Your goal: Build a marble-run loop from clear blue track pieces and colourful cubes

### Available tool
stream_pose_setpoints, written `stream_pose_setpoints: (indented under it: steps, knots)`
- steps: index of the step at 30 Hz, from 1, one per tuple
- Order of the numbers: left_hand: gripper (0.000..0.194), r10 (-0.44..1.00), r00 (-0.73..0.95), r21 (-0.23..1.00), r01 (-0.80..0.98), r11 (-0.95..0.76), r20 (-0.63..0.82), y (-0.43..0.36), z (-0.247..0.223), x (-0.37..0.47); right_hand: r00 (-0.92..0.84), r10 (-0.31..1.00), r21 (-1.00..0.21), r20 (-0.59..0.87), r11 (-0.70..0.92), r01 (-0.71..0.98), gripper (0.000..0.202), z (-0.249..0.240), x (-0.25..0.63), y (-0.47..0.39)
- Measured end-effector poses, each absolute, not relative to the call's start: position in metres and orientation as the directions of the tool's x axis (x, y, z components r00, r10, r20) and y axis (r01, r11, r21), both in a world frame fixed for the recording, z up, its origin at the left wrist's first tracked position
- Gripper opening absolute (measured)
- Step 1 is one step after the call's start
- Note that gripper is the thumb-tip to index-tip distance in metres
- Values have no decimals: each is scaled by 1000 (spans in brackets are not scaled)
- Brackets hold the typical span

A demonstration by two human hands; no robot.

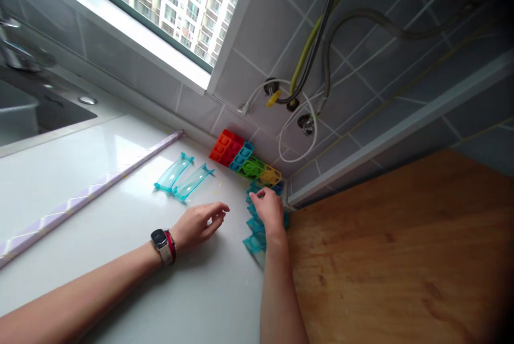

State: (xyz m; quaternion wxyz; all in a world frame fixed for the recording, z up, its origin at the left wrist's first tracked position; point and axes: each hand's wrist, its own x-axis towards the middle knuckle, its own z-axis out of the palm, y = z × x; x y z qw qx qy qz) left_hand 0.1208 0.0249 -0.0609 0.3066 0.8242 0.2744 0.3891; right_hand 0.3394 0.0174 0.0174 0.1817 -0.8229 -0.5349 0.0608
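Note:
Against the wall stands a row of coloured plastic blocks: red (227,148), blue (241,156), green (252,167) and yellow (270,175). Several translucent teal pieces (255,224) lie in a line along the counter's right edge. Over their far end is my right hand (268,206), fingers bent together; whatever they hold is too small to make out. My left hand (203,222) hovers above the white counter, fingers loosely curled and apart, holding nothing. Beyond it lie two curved clear-teal pieces (174,173) (194,182), side by side.
A long pale purple strip (92,192) crosses the counter at left, near the sink (48,104) and faucet (18,54). A wooden board (385,247) fills the right side. Cables and a white cord loop (316,135) hang at the tiled wall below the window.

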Motion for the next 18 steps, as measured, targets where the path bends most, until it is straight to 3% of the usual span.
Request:
stream_pose_setpoints:
  steps: [3,8,14,18]
  knots:
    - [23,740,555,782,233,-577,381,25,-64,121,422,907,-325,11,-396,859,25,1,358,21]
    - [23,765,548,824,220,-522,338,27,-62,121,400,916,-322,11,-376,869,21,-15,371,25]
    - [22,786,538,860,198,-470,305,27,-61,122,326,945,-380,26,-292,878,5,-17,368,25]
    - [24,807,514,873,202,-445,292,27,-66,124,246,965,-456,87,-181,871,9,-7,356,28]
